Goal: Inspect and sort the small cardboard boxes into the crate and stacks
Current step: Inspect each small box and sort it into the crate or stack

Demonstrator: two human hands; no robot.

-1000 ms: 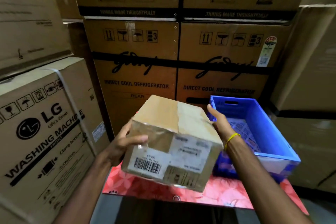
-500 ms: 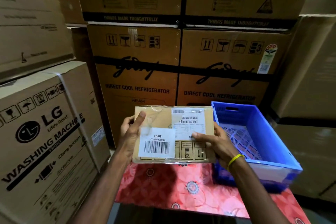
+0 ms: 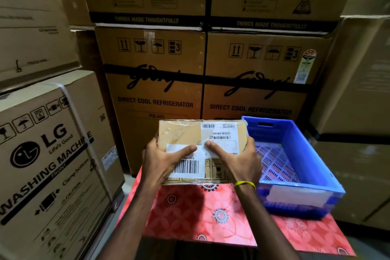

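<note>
A small brown cardboard box (image 3: 181, 133) with white barcode labels and clear tape faces me, held up over the red floral cloth. My left hand (image 3: 162, 162) grips its left edge, thumb laid across the lower barcode label. My right hand (image 3: 238, 160), with a yellow band at the wrist, grips the right edge, thumb pressed on the label face. To the right stands a blue plastic crate (image 3: 306, 154) with a slotted floor; nothing shows inside it.
A red floral cloth (image 3: 190, 213) covers the work surface below the box. Tall refrigerator cartons (image 3: 152, 82) wall off the back. A washing machine carton (image 3: 48, 154) stands close on the left, more cartons (image 3: 358, 95) on the right.
The box has turned from a tilted corner view to its labelled face toward me. Both thumbs have slid inward across the labels, and the box sits slightly lower and closer.
</note>
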